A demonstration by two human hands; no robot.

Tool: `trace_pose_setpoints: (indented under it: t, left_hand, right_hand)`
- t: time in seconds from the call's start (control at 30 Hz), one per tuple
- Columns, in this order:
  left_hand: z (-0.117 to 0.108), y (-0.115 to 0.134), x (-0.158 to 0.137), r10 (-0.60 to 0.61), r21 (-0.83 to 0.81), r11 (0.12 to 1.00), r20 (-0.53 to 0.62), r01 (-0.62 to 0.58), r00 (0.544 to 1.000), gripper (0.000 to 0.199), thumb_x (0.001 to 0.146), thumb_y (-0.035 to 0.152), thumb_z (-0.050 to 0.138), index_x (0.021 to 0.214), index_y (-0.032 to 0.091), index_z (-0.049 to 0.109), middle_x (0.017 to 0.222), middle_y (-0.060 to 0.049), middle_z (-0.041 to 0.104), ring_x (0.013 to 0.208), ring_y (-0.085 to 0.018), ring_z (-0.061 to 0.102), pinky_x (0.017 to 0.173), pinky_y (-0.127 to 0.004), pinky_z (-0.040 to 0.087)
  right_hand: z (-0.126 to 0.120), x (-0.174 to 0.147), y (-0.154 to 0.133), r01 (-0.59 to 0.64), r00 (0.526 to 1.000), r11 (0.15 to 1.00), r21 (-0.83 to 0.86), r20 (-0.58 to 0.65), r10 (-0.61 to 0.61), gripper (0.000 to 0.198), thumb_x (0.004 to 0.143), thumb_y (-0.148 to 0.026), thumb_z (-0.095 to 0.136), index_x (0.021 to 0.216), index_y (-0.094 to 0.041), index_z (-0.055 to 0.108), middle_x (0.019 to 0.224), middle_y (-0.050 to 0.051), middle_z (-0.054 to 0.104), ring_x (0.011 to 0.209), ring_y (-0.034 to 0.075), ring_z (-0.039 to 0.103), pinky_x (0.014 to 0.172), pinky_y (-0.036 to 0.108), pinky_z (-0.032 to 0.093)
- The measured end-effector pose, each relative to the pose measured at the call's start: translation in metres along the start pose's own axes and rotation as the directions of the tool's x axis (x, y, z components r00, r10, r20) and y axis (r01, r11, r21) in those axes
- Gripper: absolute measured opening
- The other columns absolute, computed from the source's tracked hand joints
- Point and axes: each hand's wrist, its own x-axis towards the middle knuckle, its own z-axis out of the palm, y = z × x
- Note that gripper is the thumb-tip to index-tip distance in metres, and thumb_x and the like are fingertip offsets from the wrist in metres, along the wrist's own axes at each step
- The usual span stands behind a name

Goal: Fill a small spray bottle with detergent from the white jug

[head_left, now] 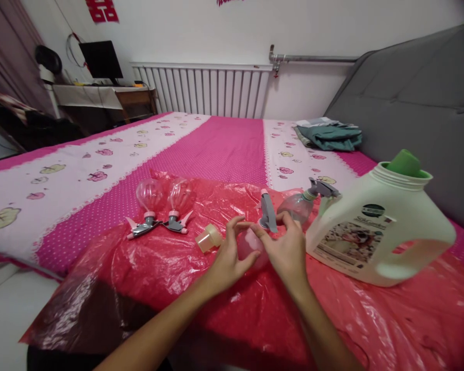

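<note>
A small clear spray bottle (249, 246), seen as pinkish over the red plastic, sits in my left hand (232, 252), whose fingers and thumb curl around it. My right hand (284, 247) is closed at the bottle's upper right side, with its thumb near the mouth. Between that thumb and forefinger rises a grey trigger spray head (268, 211) with a pink tip; its lower end is partly hidden by the fingers. Just behind my right hand stands another clear spray bottle (296, 206) with a grey trigger. To the left of my left hand lies a cream-coloured cap (209, 238).
A large pale green jug (351, 226) with a green piece in its mouth stands at right. Two clear spray bottles (150, 195) rest upside down at left. Red plastic sheeting (158, 278) covers the bed's near part. Folded clothes (328, 135) lie by the grey headboard (410, 87).
</note>
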Motion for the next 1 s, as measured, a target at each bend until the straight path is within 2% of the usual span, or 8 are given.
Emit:
trace_pose_setpoints:
  t: [0.27, 0.33, 0.4, 0.5, 0.6, 0.7, 0.83, 1.0]
  left_hand:
    - [-0.013, 0.013, 0.006, 0.073, 0.099, 0.992, 0.09, -0.082, 0.993, 0.074, 0.084, 0.005, 0.056, 0.152, 0.029, 0.038, 0.158, -0.009, 0.048, 0.149, -0.029, 0.043, 0.127, -0.052, 0.031]
    - [-0.016, 0.015, 0.007, 0.083, 0.08, 0.993, 0.111, -0.092, 0.99, 0.075, 0.086, 0.007, 0.054, 0.156, 0.028, 0.038, 0.163, -0.008, 0.044, 0.153, -0.029, 0.037, 0.129, -0.053, 0.027]
    - [-0.018, 0.019, 0.01, 0.063, 0.049, 0.996, 0.107, -0.069, 0.992, 0.062, 0.093, 0.015, 0.052, 0.154, 0.027, 0.044, 0.162, -0.008, 0.046, 0.153, -0.03, 0.038, 0.128, -0.054, 0.027]
    - [-0.018, 0.029, 0.019, 0.026, 0.077, 0.997, 0.015, -0.027, 1.0, 0.037, 0.1, 0.029, 0.052, 0.135, 0.023, 0.063, 0.146, -0.01, 0.063, 0.139, -0.031, 0.053, 0.121, -0.054, 0.037]
    - [-0.015, 0.042, 0.031, 0.049, 0.21, 0.977, -0.053, -0.037, 0.997, 0.024, 0.091, 0.025, 0.066, 0.113, 0.022, 0.072, 0.119, -0.007, 0.076, 0.116, -0.029, 0.066, 0.105, -0.048, 0.049]
    - [-0.013, 0.052, 0.04, 0.034, 0.289, 0.957, -0.066, -0.014, 0.997, 0.019, 0.084, 0.017, 0.07, 0.102, 0.022, 0.073, 0.105, -0.004, 0.078, 0.102, -0.027, 0.068, 0.094, -0.042, 0.051]
    - [-0.015, 0.055, 0.046, 0.018, 0.333, 0.943, -0.072, 0.007, 0.997, 0.013, 0.08, 0.019, 0.076, 0.092, 0.023, 0.074, 0.095, -0.001, 0.078, 0.094, -0.025, 0.067, 0.087, -0.039, 0.05]
    - [-0.024, 0.052, 0.051, 0.044, 0.35, 0.936, -0.034, -0.029, 0.998, 0.016, 0.077, 0.023, 0.079, 0.093, 0.024, 0.076, 0.095, -0.001, 0.078, 0.092, -0.025, 0.068, 0.092, -0.04, 0.049]
  right_hand:
    - [0.013, -0.01, 0.002, 0.092, 0.989, 0.994, -0.053, -0.112, -0.097, 0.069, 0.082, -0.086, 0.059, 0.085, -0.017, 0.055, 0.088, 0.006, 0.06, 0.088, 0.022, 0.047, 0.084, 0.031, 0.027]
    - [0.014, -0.011, 0.001, 0.106, 0.985, 0.991, -0.08, -0.126, -0.116, 0.063, 0.087, -0.08, 0.058, 0.086, -0.017, 0.055, 0.089, 0.006, 0.061, 0.089, 0.022, 0.046, 0.085, 0.031, 0.027]
    - [0.016, -0.013, 0.001, 0.119, 0.979, 0.985, -0.129, -0.15, -0.138, 0.057, 0.09, -0.074, 0.057, 0.086, -0.017, 0.055, 0.09, 0.006, 0.061, 0.09, 0.023, 0.047, 0.085, 0.032, 0.026]
    - [0.019, -0.016, 0.0, 0.123, 0.967, 0.973, -0.197, -0.198, -0.162, 0.053, 0.093, -0.07, 0.055, 0.085, -0.017, 0.054, 0.092, 0.006, 0.063, 0.093, 0.024, 0.049, 0.087, 0.034, 0.026]
    - [0.022, -0.019, 0.0, 0.118, 0.96, 0.969, -0.217, -0.224, -0.167, 0.052, 0.096, -0.069, 0.052, 0.086, -0.017, 0.054, 0.092, 0.007, 0.063, 0.094, 0.025, 0.051, 0.09, 0.035, 0.026]
    - [0.024, -0.021, 0.0, 0.121, 0.952, 0.964, -0.237, -0.248, -0.18, 0.053, 0.096, -0.07, 0.053, 0.087, -0.017, 0.055, 0.092, 0.007, 0.064, 0.094, 0.025, 0.052, 0.093, 0.037, 0.026]
    - [0.022, -0.021, -0.001, 0.12, 0.953, 0.966, -0.23, -0.244, -0.177, 0.052, 0.097, -0.068, 0.05, 0.087, -0.017, 0.056, 0.093, 0.008, 0.064, 0.093, 0.025, 0.051, 0.096, 0.038, 0.026]
    - [0.008, -0.02, 0.0, 0.144, 0.982, 0.986, -0.085, -0.109, -0.153, 0.044, 0.087, -0.061, 0.06, 0.089, -0.017, 0.062, 0.093, 0.005, 0.064, 0.094, 0.023, 0.053, 0.092, 0.036, 0.031]
